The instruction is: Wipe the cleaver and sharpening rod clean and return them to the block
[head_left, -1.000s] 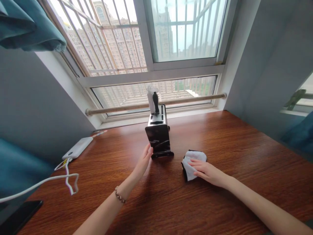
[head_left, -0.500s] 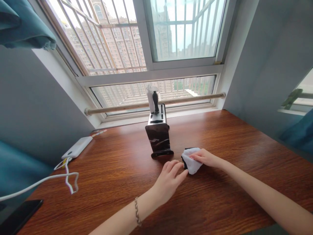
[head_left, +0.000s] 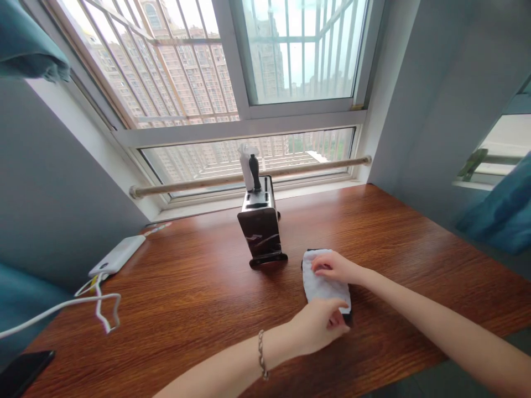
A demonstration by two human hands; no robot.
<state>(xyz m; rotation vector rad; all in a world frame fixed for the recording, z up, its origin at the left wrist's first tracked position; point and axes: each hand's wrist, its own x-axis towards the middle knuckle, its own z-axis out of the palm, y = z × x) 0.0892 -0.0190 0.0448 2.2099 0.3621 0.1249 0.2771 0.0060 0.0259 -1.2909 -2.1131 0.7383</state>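
Note:
A white cloth with a dark edge and underside [head_left: 321, 284] lies spread on the wooden table, longer toward me than it is wide. Over its near end is my left hand [head_left: 315, 329], thumb and fingers bent but apart, with the cloth's dark corner close to the fingertips. My right hand [head_left: 338, 268] rests on the far part of the cloth. Its fingers are loosely curved, with a gap between thumb and forefinger. A chain bracelet [head_left: 262, 354] circles my left wrist.
A knife block [head_left: 261, 235] with a black handle [head_left: 254, 171] and a white-wrapped item stands beyond the cloth. On the left are a white power bank [head_left: 118, 256], a white cable [head_left: 53, 309] and a dark phone [head_left: 25, 373]. A barred window is behind the table [head_left: 186, 298].
The cloth has gone from a folded bundle to lying spread out toward me. My left hand has moved right and nearer, to its near end. The view has shifted slightly.

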